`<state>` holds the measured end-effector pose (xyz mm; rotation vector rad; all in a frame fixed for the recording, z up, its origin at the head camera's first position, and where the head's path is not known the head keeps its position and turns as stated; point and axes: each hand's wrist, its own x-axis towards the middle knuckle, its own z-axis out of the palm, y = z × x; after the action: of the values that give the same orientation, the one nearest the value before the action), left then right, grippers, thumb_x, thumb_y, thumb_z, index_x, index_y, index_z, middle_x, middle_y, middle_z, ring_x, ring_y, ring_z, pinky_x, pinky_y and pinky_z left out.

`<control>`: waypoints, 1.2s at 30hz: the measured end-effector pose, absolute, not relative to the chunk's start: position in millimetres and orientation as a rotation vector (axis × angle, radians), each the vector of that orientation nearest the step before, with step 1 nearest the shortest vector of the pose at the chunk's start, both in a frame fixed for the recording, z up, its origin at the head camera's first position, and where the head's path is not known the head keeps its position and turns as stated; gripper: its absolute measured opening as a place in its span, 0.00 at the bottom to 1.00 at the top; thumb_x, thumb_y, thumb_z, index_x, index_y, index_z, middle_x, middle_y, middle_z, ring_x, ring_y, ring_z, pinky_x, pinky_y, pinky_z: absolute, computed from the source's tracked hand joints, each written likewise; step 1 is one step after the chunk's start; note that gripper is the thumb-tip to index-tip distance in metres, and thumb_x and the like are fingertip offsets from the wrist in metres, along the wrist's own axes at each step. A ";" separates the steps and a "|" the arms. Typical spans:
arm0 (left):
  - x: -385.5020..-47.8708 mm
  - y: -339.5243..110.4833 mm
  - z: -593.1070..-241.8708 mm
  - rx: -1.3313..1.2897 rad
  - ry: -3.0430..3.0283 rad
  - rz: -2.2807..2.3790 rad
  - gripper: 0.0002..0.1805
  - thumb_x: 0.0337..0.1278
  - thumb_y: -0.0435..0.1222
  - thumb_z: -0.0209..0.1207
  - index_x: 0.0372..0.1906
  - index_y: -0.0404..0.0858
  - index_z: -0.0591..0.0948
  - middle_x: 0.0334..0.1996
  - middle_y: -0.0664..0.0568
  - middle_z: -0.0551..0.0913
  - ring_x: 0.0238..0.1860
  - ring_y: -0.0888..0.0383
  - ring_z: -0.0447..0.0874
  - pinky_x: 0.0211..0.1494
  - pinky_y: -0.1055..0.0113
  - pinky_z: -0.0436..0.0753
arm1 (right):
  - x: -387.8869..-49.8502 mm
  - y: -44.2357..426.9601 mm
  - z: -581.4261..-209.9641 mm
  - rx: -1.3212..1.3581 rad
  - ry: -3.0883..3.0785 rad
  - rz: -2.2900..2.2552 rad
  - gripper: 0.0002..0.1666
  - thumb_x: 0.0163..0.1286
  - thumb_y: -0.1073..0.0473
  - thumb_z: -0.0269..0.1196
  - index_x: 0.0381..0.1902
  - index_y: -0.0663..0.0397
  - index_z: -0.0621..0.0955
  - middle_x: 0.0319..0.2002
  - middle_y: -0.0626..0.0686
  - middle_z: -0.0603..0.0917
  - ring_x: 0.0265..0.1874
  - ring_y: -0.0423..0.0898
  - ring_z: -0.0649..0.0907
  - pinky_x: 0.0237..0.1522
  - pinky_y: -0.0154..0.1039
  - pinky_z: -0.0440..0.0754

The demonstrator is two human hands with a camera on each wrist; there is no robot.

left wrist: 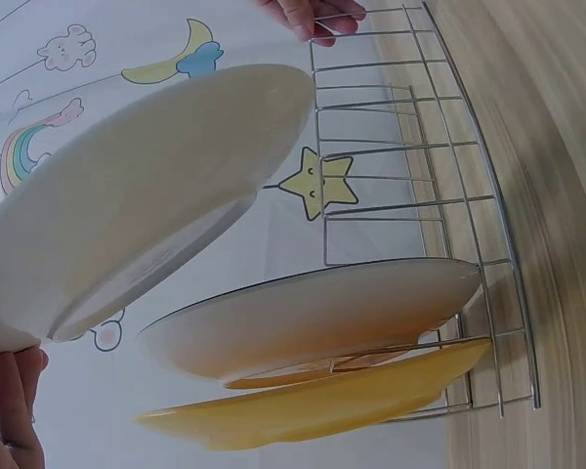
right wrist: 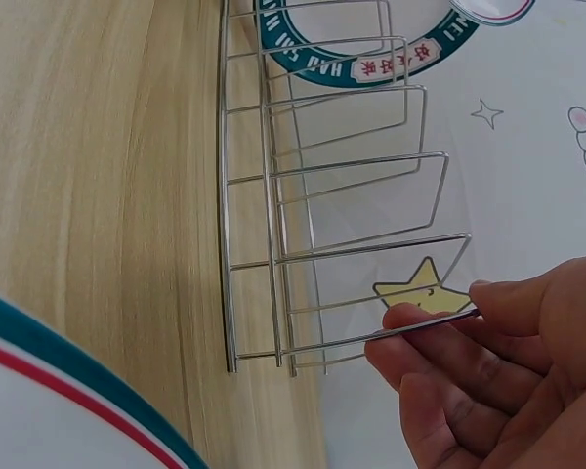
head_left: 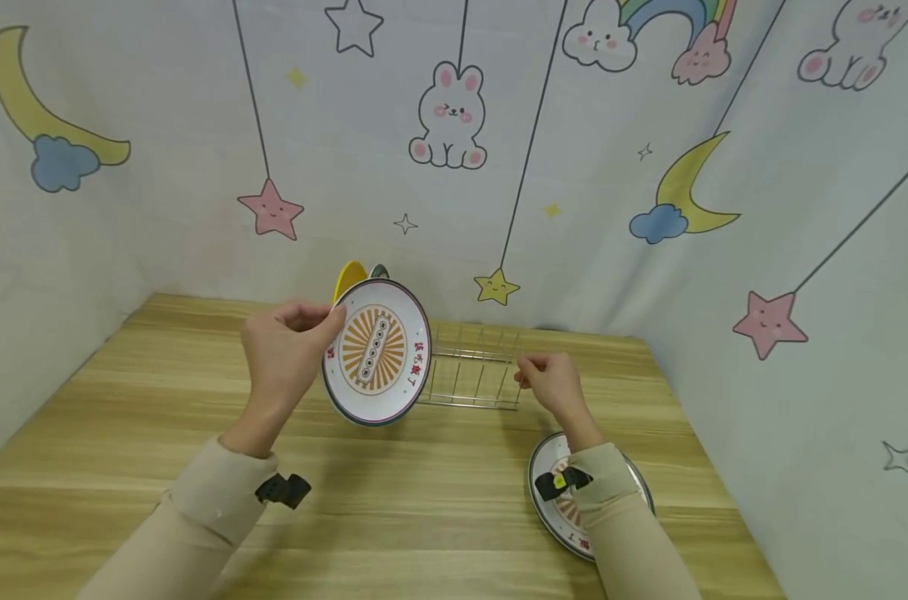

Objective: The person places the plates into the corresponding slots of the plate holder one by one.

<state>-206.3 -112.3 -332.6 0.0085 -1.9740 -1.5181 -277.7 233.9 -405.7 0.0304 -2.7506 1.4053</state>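
Note:
My left hand [head_left: 283, 354] pinches the left edge of a white plate [head_left: 379, 396] with an orange sunburst and red characters. The plate is raised and tilted, its face toward the head camera; the left wrist view shows its pale underside. My right hand [head_left: 557, 387] pinches the end wire of a metal dish rack [right wrist: 271, 176] between thumb and fingers. At the rack's other end stand a yellow plate [left wrist: 322, 399] and a white plate [left wrist: 313, 318], side by side on edge. In the right wrist view that rack plate shows a lettered green rim. The held plate mostly hides both in the head view.
Another white plate [head_left: 544, 462] lies on the wooden table [head_left: 424, 517], partly covered by my right forearm. Behind the table hangs a white curtain [head_left: 364, 150] printed with stars, moons and rabbits. More curtain encloses the left and right sides.

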 end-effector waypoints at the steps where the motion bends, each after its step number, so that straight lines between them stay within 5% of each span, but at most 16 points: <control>1: -206.9 -112.1 -332.1 0.003 -1.962 -1.513 0.14 0.53 0.42 0.72 0.30 0.33 0.88 0.25 0.48 0.87 0.24 0.63 0.84 0.23 0.76 0.81 | -277.7 234.0 -406.0 0.037 -2.749 1.405 0.15 0.75 0.58 0.59 0.48 0.65 0.85 0.33 0.56 0.88 0.34 0.52 0.87 0.40 0.43 0.85; 21: -218.1 -99.5 -328.8 -0.165 -1.777 -1.260 0.07 0.50 0.31 0.70 0.23 0.31 0.87 0.20 0.47 0.85 0.19 0.70 0.79 0.24 0.81 0.77 | -276.1 234.5 -407.7 0.076 -2.720 1.434 0.14 0.74 0.59 0.60 0.43 0.65 0.86 0.30 0.56 0.88 0.32 0.52 0.87 0.40 0.44 0.86; 29: -223.8 -95.8 -334.3 -0.180 -1.754 -1.171 0.05 0.48 0.29 0.69 0.23 0.32 0.87 0.20 0.48 0.86 0.20 0.76 0.77 0.25 0.85 0.76 | -276.3 234.4 -407.9 0.086 -2.709 1.474 0.15 0.75 0.59 0.59 0.46 0.66 0.86 0.31 0.58 0.88 0.33 0.52 0.87 0.45 0.53 0.85; 36: -226.9 -91.7 -340.2 -0.215 -1.755 -1.162 0.04 0.49 0.28 0.69 0.25 0.29 0.87 0.22 0.44 0.87 0.20 0.55 0.84 0.27 0.86 0.75 | -276.7 233.5 -407.6 0.081 -2.715 1.477 0.15 0.75 0.59 0.59 0.47 0.66 0.85 0.31 0.58 0.88 0.33 0.53 0.87 0.45 0.53 0.84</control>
<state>-226.9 -91.7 -340.2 -0.2153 -1.7551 -1.1618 -276.7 233.5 -407.6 0.0810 -2.7150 1.4771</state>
